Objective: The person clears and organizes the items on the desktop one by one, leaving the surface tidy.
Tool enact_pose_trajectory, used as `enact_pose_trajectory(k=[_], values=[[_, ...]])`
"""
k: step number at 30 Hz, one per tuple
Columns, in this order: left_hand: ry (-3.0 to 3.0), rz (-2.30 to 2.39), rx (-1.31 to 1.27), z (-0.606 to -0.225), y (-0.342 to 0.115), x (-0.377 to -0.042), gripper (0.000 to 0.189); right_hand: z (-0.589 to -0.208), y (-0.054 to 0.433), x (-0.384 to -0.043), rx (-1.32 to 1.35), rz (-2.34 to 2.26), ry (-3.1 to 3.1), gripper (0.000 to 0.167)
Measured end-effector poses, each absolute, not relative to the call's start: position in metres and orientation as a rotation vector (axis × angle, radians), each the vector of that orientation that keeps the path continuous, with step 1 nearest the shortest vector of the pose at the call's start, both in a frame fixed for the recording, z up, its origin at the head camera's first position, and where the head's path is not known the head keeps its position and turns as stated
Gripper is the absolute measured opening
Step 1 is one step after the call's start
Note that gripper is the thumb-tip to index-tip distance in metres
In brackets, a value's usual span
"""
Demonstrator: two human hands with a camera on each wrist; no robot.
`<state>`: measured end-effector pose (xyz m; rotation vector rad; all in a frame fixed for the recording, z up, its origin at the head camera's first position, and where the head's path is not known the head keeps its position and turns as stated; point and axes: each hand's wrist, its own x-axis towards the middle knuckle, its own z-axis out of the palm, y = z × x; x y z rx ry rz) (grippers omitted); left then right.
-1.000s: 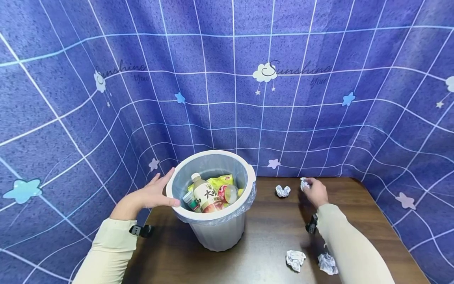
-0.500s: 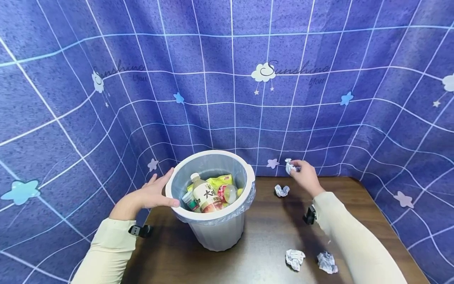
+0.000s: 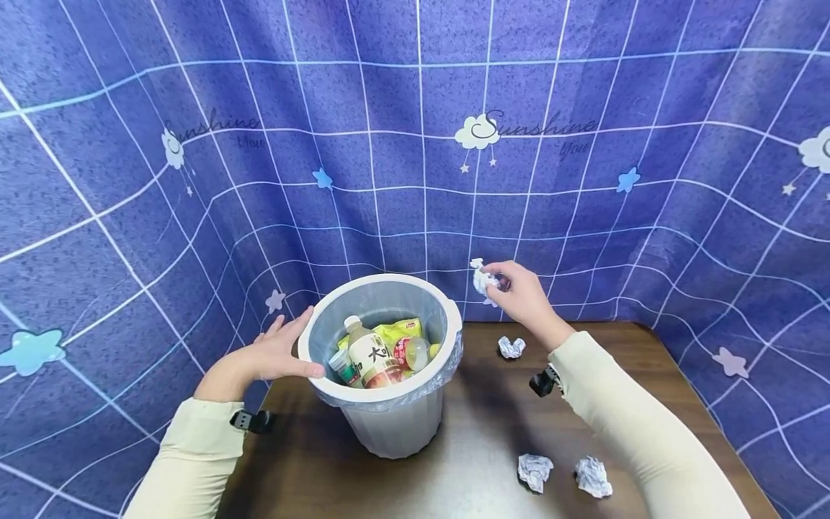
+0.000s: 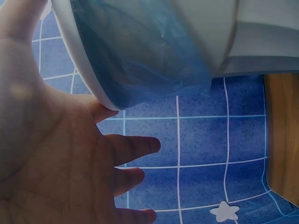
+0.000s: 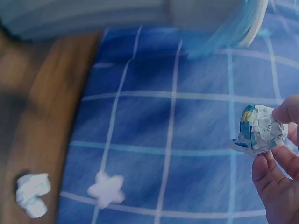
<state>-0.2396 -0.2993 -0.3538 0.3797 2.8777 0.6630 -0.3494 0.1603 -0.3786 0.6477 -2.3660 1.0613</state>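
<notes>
A: How many things are there?

B: You have four paper balls. One held ball (image 3: 483, 280) is pinched between the thumb and fingers of your right hand (image 3: 524, 295), up in the air, to the right of the bin (image 3: 397, 427). Three more sit on the table (image 3: 470, 447): a back ball (image 3: 511, 347), a front ball (image 3: 534, 472) and a last ball (image 3: 593, 476) beside it. The one bin has a big bottle (image 3: 376, 358), a smaller bottle (image 3: 413, 353), one yellow packet (image 3: 403, 331) and one green-and-white thing (image 3: 345, 368) in it.

A: What about the left hand?

B: Your left hand (image 3: 275, 353) has its fingers spread out, touching the white rim (image 3: 363, 394).

A: What changed from half a second ago?

B: Your right hand has carried its ball left, closer to the bin. Your left hand stayed put. The other three balls lie where they were.

A: What is hard to see?

B: The bottles and packet hide the bottom of the bin. In the right wrist view your right hand is cut off by the edge, and the bin is blurry.
</notes>
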Motion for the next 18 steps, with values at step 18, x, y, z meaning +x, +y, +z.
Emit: enact_pose_trajectory(k=[18], values=[[2.871,0.666,0.38,-0.349,-0.294,-0.236,0.126,-0.34,0.084,-0.312,1.104,1.156,-2.311,0.032]])
